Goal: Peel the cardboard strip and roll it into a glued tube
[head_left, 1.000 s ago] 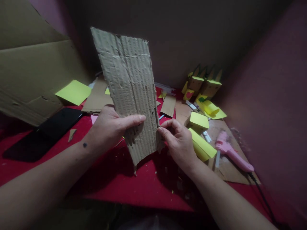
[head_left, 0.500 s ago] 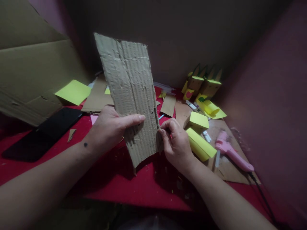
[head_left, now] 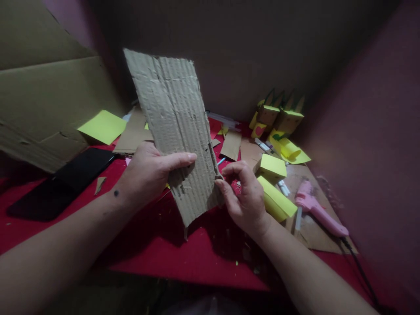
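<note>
We see the red-covered bench (head_left: 183, 262) spanning the lower view, with a large cardboard sheet (head_left: 59, 96) standing at its left. Above the near part of the bench we find the corrugated cardboard piece (head_left: 177, 118), raised and tilted with its top toward the left, presumably so that its ribbed face and right edge lie open to view and reach. The pink glue gun (head_left: 318, 210) rests on a cardboard board (head_left: 315, 240) at the right, apparently kept beside the working space.

We note both forearms angled inward from the lower corners. The left hand (head_left: 147, 175) clamps the piece's left side, thumb flat across the face, its other fingers hidden behind, seemingly for steadiness. The right hand (head_left: 244, 201), curled, pinches the lower right edge between thumb and forefinger.
</note>
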`<action>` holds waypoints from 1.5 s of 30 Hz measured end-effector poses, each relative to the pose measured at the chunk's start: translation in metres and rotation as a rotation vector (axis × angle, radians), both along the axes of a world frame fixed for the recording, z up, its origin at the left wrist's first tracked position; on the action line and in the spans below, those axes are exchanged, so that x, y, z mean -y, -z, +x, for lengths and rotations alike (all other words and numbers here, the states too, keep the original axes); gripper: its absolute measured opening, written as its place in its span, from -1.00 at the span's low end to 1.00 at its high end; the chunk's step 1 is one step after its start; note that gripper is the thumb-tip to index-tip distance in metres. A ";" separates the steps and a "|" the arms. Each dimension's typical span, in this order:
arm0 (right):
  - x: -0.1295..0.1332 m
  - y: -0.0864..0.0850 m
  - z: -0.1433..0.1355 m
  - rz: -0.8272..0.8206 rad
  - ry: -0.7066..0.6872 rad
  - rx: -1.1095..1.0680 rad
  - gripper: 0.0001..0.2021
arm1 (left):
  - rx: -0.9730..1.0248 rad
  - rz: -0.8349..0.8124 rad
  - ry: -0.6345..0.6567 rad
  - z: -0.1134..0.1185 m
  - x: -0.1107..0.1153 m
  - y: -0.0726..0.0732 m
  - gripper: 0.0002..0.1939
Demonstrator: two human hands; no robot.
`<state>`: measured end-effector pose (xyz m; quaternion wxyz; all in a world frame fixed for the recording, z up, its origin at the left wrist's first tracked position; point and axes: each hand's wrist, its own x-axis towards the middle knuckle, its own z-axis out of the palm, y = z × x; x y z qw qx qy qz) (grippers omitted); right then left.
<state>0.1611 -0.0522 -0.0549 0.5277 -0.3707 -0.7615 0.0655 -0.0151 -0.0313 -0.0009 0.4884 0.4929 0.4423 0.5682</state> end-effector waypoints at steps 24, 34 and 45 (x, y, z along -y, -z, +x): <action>-0.003 0.006 -0.001 0.220 0.190 0.369 -0.80 | 0.031 -0.017 -0.104 0.002 -0.007 0.003 -0.77; -0.002 0.001 0.002 0.194 0.087 0.352 -0.80 | 0.022 -0.056 -0.106 0.000 -0.008 0.003 -0.76; 0.002 0.005 0.002 0.183 -0.011 0.477 -0.83 | 0.025 -0.015 -0.155 -0.003 -0.014 -0.001 -0.80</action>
